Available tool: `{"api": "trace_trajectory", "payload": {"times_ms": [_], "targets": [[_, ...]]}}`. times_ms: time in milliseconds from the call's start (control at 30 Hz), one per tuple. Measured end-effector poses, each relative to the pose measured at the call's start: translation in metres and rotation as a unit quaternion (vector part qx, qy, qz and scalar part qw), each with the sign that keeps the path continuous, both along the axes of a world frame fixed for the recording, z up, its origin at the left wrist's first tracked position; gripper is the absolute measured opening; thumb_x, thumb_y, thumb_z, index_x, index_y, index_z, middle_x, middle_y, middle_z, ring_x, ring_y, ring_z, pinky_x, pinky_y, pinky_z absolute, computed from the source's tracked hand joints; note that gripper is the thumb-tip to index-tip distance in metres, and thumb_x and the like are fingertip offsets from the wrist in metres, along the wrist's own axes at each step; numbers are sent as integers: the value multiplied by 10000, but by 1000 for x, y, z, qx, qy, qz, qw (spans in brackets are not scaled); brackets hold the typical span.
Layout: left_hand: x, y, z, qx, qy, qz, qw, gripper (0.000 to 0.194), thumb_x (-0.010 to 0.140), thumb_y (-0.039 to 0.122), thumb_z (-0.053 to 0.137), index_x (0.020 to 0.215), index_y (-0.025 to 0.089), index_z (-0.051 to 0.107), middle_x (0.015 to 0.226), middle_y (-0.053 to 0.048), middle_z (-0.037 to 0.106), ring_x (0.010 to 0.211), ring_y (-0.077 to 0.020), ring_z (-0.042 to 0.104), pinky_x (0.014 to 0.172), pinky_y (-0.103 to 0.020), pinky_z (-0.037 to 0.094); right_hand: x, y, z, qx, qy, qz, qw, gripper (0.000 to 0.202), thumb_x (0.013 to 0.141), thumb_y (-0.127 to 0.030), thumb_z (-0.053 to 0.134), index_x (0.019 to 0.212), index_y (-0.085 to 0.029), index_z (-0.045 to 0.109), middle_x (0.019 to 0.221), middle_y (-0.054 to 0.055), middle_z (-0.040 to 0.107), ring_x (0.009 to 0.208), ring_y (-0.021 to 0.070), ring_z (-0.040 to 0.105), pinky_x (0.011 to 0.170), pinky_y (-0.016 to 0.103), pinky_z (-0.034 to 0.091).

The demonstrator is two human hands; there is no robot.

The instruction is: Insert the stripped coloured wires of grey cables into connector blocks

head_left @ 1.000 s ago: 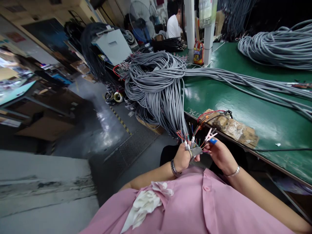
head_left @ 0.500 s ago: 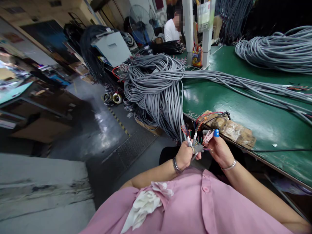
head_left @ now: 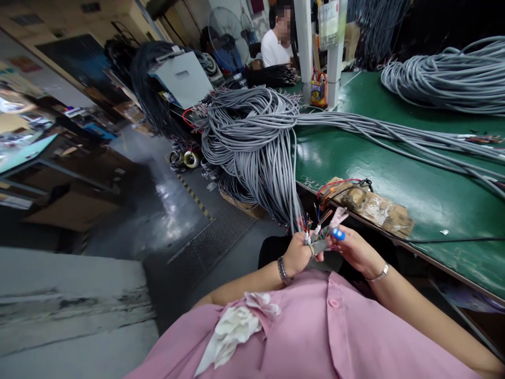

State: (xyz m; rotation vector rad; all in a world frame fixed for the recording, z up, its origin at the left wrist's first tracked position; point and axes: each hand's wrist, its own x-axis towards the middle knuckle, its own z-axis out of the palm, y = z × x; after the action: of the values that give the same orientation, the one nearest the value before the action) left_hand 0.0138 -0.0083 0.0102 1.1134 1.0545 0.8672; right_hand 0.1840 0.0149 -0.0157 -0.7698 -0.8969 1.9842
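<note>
My left hand (head_left: 298, 255) is closed round the ends of several grey cables (head_left: 319, 246). From their white-collared tips fan out thin coloured wires (head_left: 323, 217), red, green and orange among them. Close beside it on the right, my right hand (head_left: 360, 253) is pinched at the wire ends, with a blue cover (head_left: 338, 234) on its thumb. A pale pink, forked piece (head_left: 338, 216) sticks up at its fingertips; whether it is held or worn on a finger I cannot tell. What lies between those fingertips is hidden.
A large heap of grey cable (head_left: 252, 131) hangs over the corner of the green table (head_left: 355, 158). A taped block (head_left: 374, 208) lies on its near edge. Another coil (head_left: 445, 79) rests at the back right. Behind a post (head_left: 334, 68) sits a person (head_left: 274, 50).
My right hand has turned and its thumb has come down and left, closer to the wires. The pale pink piece now points up and right. My left hand stays almost in place.
</note>
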Motion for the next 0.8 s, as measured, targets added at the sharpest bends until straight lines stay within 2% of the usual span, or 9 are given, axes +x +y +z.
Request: {"api": "trace_trajectory", "payload": {"times_ms": [100,233,367,467,533,667,800], "targets": [[-5,1,2,30,63,-74,995,320,717,387,692,555,118,627,523,-36,602,482,-95,501,522,-218,387,-3,-5,4,37,-48,10,998,180,730,-336,751,758,-183,660,673,12,673,564,140,587,592,279,445],[-8,4,3,20,103,-130,986,272,704,352,690,580,112,655,513,-24,600,465,-85,478,501,-205,357,-4,-8,5,80,-91,15,993,173,772,-342,712,807,-175,682,698,21,687,603,149,604,616,279,453],[-8,4,-1,23,70,-96,993,349,742,406,661,571,101,658,537,-43,615,484,-91,498,524,-216,377,5,-8,-1,41,-58,-7,997,188,786,-348,701,858,-175,679,783,16,681,676,121,600,656,246,451],[-7,3,-6,17,43,-58,997,402,754,462,652,583,98,659,527,-46,601,466,-88,477,490,-216,346,9,-11,-2,-7,-16,23,1000,214,771,-332,716,907,-177,658,832,32,676,742,145,620,689,269,466],[-6,2,-8,24,41,-47,998,425,753,485,651,574,99,655,521,-46,593,467,-86,469,485,-215,334,8,-14,-1,-10,-8,29,1000,192,779,-307,708,904,-179,640,793,34,678,726,155,632,668,273,464],[-8,3,-8,41,53,-62,996,427,762,487,645,584,99,667,545,-49,602,491,-86,474,505,-215,347,-1,-16,6,13,-27,-10,1000,149,767,-286,715,808,-182,618,688,18,674,624,144,624,607,260,453],[-12,5,-5,44,66,-120,990,400,750,472,661,612,96,673,567,-50,613,502,-90,483,512,-214,360,-7,-17,10,31,-83,-35,995,191,740,-322,736,763,-177,613,657,18,671,561,139,599,567,266,450]]}}
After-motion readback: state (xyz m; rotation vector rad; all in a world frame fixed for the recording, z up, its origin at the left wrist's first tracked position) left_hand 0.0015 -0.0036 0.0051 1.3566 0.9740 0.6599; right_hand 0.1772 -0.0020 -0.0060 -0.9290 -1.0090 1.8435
